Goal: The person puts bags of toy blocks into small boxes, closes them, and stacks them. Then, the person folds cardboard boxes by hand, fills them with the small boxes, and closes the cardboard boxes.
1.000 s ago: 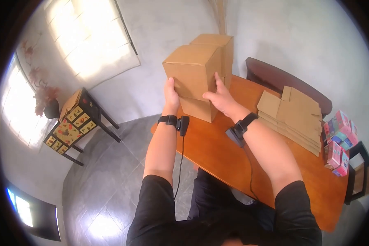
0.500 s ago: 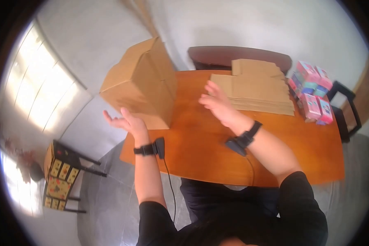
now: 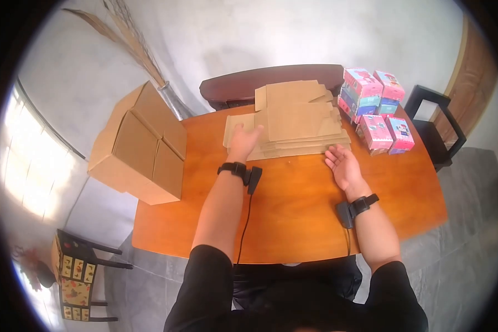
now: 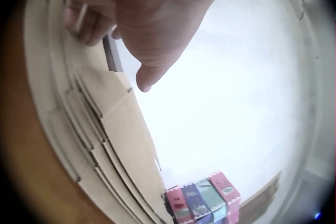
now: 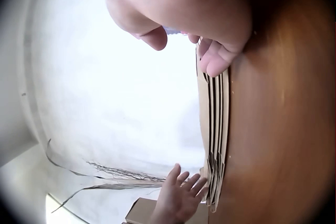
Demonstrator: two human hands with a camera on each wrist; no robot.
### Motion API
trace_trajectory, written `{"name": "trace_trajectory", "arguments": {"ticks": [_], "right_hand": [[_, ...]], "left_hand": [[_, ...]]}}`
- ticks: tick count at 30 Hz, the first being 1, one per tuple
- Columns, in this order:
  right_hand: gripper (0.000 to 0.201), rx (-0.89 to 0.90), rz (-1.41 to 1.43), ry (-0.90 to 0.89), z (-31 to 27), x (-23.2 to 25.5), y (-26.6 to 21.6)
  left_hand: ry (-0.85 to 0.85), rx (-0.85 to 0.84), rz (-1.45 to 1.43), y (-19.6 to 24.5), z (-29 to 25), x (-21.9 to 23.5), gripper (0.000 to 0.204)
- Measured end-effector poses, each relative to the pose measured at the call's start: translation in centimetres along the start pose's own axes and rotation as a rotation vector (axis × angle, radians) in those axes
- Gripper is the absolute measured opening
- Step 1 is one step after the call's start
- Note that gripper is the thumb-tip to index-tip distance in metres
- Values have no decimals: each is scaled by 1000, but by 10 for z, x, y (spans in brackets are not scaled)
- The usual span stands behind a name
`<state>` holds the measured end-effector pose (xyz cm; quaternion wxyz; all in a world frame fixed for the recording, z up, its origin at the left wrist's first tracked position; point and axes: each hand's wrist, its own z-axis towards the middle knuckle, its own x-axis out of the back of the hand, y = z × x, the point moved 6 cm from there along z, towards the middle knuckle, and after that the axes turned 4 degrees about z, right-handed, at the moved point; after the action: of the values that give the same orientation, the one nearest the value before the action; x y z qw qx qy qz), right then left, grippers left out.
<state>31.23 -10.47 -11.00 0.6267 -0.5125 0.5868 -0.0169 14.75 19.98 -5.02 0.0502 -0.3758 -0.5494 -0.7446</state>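
Observation:
A stack of flattened cardboard boxes (image 3: 301, 123) lies on the wooden table in front of me, its layers slightly fanned. My left hand (image 3: 244, 143) is over the stack's left end, fingers extended and thumb spread. In the left wrist view its fingertips (image 4: 94, 30) overlap the top sheets. At the front right corner is my right hand (image 3: 346, 170), palm turned inward, fingers loosely bent and fingertips right at the stack's edge. The right wrist view shows the cardboard layers (image 5: 216, 113) edge-on below those fingers. Neither hand grips anything.
Assembled cardboard boxes (image 3: 144, 146) stand together on the table's left end. Several small pink printed boxes (image 3: 376, 133) are piled to the right of the stack. Behind the table are a dark red chair back (image 3: 271, 77) and a vase (image 3: 176, 102) with dried stalks.
Both hands have let go of the assembled cardboard box at the left and moved right to the flattened stack. The head view has turned right; the box now stands on the table.

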Motion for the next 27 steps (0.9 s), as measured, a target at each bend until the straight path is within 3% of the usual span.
{"name": "trace_trajectory", "arguments": {"ticks": [4,6,10,12,13,15,16,18,19,21,24,26,27], "right_hand": [[53,68,-8,61,-1,-4,4],[53,68,-19,66,-3,-6,4],[54,68,-43,65,-4,-7,3],[54,63,-41,60,-2,-6,4],[54,59,-39,55,-2,-5,4],[57,55,-53,43,-1,-5,5],[60,51,-69,30,-1,-6,5],[61,52,-90,20,-3,-7,4],[62,55,-112,11,-3,-9,4],[66,28,-122,-7,-7,-15,4],[73,-37,-95,-60,-22,-33,1],[77,-75,-57,-94,-29,-41,0],[79,-60,-57,-161,-32,-47,-1]], "left_hand": [[-58,1,100,28,-8,3,91],[-202,-66,233,41,-9,-1,84],[-121,-104,279,33,4,-11,70],[-308,-17,217,11,21,-31,58],[-308,-17,217,5,23,-34,58],[-394,26,-68,-5,26,-45,37],[-392,27,-67,-5,23,-45,37],[-353,57,-355,-5,12,-44,26],[-350,54,-352,8,-6,-36,26],[-367,145,-612,44,-65,-11,23],[-458,48,-770,47,-117,-4,30],[-468,-255,-771,64,-158,10,32],[-467,-252,-769,61,-174,8,32]]}}
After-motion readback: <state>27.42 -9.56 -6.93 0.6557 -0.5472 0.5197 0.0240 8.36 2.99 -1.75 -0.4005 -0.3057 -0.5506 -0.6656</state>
